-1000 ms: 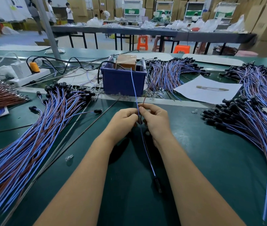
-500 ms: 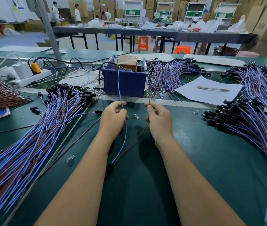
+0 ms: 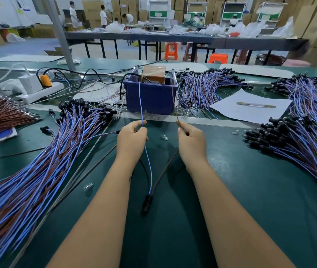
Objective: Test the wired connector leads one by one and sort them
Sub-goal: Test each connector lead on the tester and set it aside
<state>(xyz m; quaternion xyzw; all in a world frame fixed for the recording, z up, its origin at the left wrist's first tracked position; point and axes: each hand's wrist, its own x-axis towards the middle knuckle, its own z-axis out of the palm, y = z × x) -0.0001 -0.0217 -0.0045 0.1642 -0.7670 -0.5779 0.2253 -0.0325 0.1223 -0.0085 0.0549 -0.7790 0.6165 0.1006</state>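
Observation:
One connector lead is held between both hands. My left hand [image 3: 132, 138] pinches its blue wire [image 3: 149, 171], whose free end rises to the left metal post of the blue tester box [image 3: 149, 97]. My right hand [image 3: 191, 141] pinches its brown wire [image 3: 163, 172], whose end reaches up toward the right post. Both wires meet below at a black connector [image 3: 147, 204] lying on the green table [image 3: 250, 190]. A big pile of leads [image 3: 28, 180] lies at the left, another pile of leads [image 3: 304, 144] at the right.
A third bundle of leads [image 3: 204, 89] lies behind the box on the right, next to a white paper sheet [image 3: 250, 109] with a pen. Brown wires [image 3: 1, 113] and a power strip [image 3: 37, 89] sit far left. Small clear bulbs [image 3: 88, 187] are scattered on the table.
My hands moved apart and away from me, splitting the lead's two wires. The wire ends now reach up to the tester box posts, and the black connector slid closer to the left forearm.

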